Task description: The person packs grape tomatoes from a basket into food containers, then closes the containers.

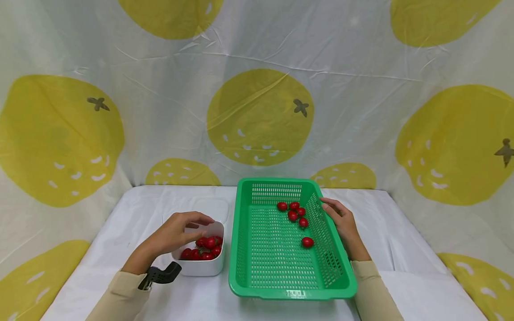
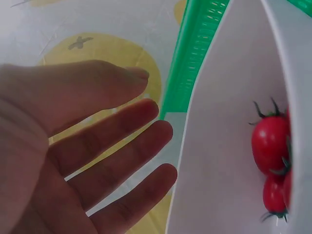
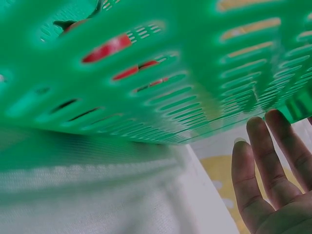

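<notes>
My left hand (image 1: pixel 176 229) hovers over a small white container (image 1: pixel 201 269) with several red cherry tomatoes (image 1: pixel 209 243) inside. Its fingers are loosely extended and hold nothing; in the left wrist view they are apart from the tomatoes (image 2: pixel 270 145). To the right stands a green slotted plastic basket (image 1: pixel 293 294). Several cherry tomatoes (image 1: pixel 292 216) lie on its floor, mostly toward the back right. My right hand (image 1: pixel 343 223) is at the basket's right side near the rim. In the right wrist view its straight fingers (image 3: pixel 265 151) reach up to the basket's outer wall.
A pale, flat, lid-like piece (image 1: pixel 209 208) lies behind the white container. White cloth (image 1: pixel 417 254) covers the table. A curtain (image 1: pixel 353 111) printed with yellow fruit hangs at the back and sides. A black strap mount (image 1: pixel 160 274) sits on my left wrist.
</notes>
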`<state>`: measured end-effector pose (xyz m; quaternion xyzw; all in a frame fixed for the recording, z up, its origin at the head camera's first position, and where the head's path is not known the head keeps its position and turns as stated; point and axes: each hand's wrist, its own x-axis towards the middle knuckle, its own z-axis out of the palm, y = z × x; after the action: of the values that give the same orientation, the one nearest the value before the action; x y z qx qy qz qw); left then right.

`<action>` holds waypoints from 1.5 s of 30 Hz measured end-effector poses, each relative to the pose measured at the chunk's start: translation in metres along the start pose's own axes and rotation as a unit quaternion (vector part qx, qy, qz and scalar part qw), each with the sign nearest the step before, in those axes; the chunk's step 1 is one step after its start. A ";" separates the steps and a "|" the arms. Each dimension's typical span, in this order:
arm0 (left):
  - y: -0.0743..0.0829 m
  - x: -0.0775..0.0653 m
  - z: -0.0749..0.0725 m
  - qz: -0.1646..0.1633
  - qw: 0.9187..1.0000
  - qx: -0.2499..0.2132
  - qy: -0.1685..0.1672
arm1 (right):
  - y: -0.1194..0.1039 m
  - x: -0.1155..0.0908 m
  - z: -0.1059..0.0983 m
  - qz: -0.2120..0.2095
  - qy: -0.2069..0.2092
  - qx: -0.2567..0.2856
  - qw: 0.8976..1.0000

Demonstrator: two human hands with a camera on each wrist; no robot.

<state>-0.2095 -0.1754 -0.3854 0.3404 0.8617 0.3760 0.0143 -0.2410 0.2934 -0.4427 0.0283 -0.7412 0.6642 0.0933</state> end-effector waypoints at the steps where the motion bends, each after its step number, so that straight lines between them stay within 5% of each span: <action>1: 0.001 0.001 0.000 0.004 1.000 -0.003 0.002 | 0.000 0.000 0.000 0.000 -0.002 -0.001 1.000; 12: 0.027 0.029 -0.001 0.029 0.999 -0.013 0.005 | -0.003 0.001 -0.001 0.013 -0.004 -0.003 1.000; 27: 0.050 0.084 0.005 0.080 0.997 -0.021 -0.012 | -0.002 -0.001 0.000 0.027 -0.010 0.012 1.000; 36: 0.069 0.125 0.022 0.084 0.995 -0.041 -0.045 | -0.003 0.000 -0.001 0.023 -0.004 0.011 1.000; 45: 0.070 0.162 0.054 0.069 0.993 -0.060 -0.079 | 0.004 0.002 -0.001 0.015 -0.006 0.008 1.000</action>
<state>-0.2785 -0.0099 -0.3402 0.4266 0.8080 0.3991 0.0773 -0.2439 0.2955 -0.4460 0.0215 -0.7364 0.6716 0.0786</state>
